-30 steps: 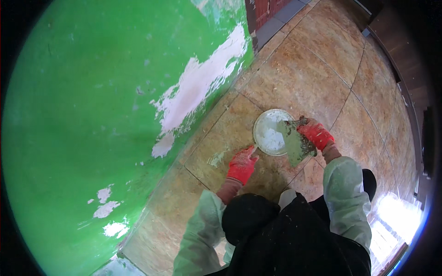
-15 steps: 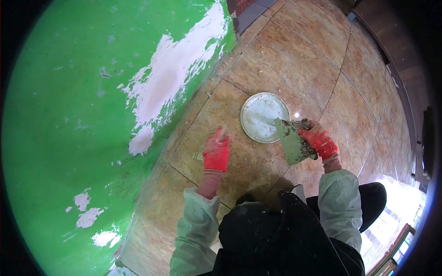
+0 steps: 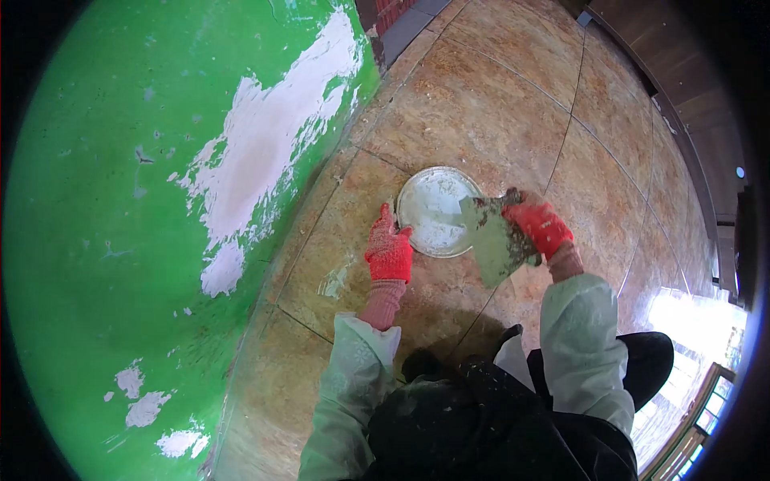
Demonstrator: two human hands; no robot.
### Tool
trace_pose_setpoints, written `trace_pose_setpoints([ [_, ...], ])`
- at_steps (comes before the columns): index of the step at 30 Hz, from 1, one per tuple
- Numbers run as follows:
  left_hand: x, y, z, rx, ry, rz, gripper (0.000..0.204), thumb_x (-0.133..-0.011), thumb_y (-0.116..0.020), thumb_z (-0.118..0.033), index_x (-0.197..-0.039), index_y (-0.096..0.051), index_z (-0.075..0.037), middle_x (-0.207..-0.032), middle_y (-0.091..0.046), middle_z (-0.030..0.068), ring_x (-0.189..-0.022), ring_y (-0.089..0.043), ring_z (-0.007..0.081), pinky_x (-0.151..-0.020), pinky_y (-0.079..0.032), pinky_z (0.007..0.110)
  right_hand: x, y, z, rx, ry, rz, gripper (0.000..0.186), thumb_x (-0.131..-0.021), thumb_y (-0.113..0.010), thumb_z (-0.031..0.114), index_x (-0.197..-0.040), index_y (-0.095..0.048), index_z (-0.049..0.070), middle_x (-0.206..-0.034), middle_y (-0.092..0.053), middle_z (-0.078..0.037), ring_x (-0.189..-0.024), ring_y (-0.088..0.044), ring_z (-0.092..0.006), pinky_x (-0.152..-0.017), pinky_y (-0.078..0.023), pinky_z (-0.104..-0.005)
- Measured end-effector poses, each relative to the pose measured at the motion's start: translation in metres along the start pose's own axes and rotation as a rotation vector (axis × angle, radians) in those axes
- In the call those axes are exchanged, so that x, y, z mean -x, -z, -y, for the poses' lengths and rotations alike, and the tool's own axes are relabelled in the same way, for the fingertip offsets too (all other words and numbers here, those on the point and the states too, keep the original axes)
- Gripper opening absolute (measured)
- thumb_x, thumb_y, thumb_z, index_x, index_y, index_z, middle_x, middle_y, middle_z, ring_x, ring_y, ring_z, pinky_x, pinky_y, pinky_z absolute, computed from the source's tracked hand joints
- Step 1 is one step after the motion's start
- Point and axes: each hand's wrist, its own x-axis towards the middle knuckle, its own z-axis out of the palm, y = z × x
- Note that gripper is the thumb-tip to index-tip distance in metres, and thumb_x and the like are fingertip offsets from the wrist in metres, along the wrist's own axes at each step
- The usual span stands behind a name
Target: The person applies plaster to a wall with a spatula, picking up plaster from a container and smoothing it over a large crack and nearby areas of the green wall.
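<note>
A round, shallow white lid (image 3: 433, 215) smeared with pale paste lies on the tiled floor in front of me. My left hand (image 3: 389, 250), in a red-coated glove, is at its left rim. The index finger points forward and the thumb is spread apart, overlapping the rim; whether it presses on the lid I cannot tell. In my right hand (image 3: 539, 227), gloved alike, is a wide putty knife (image 3: 491, 244) with a stained blade. The blade overlaps the lid's right edge, its broad edge toward me. Much of the knife's handle is hidden by the fingers.
A green wall (image 3: 104, 200) rises along the left, with a large white filler patch (image 3: 253, 152) and smaller ones lower down. Brown floor tiles (image 3: 481, 104) stretch ahead, with a pale smear (image 3: 334, 280) near my left wrist. Dark panelling (image 3: 682, 72) bounds the far right.
My left hand has moved forward and right to the lid's rim, its fingers now spread. The putty knife has shifted slightly over the lid's right edge. The view has moved a little rightward.
</note>
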Motion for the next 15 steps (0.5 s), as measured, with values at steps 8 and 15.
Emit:
trace_pose_setpoints([
  [8,-0.013,0.007,-0.004,0.02,0.016,0.085,0.073,-0.076,-0.067,-0.016,-0.139,-0.032,-0.006,-0.108,-0.062,0.0184,-0.097,-0.062,0.027,-0.082,-0.048,0.035,-0.073,-0.034,0.042,0.472,0.178,-0.086,0.035,-0.07,-0.063,0.029,-0.094,-0.065,0.003,-0.086,-0.066,-0.018,-0.084,-0.065,-0.0321,-0.069,-0.05,-0.0404],
  [15,-0.017,-0.005,0.005,0.245,0.041,0.11,0.071,-0.077,-0.065,-0.01,-0.14,-0.032,-0.009,-0.112,-0.06,0.0192,-0.104,-0.06,0.0214,-0.071,-0.051,0.03,-0.119,-0.033,0.06,0.785,0.45,0.044,0.029,-0.068,-0.063,0.025,-0.088,-0.065,0.004,-0.078,-0.064,-0.019,-0.077,-0.065,-0.0331,-0.064,-0.049,-0.0434],
])
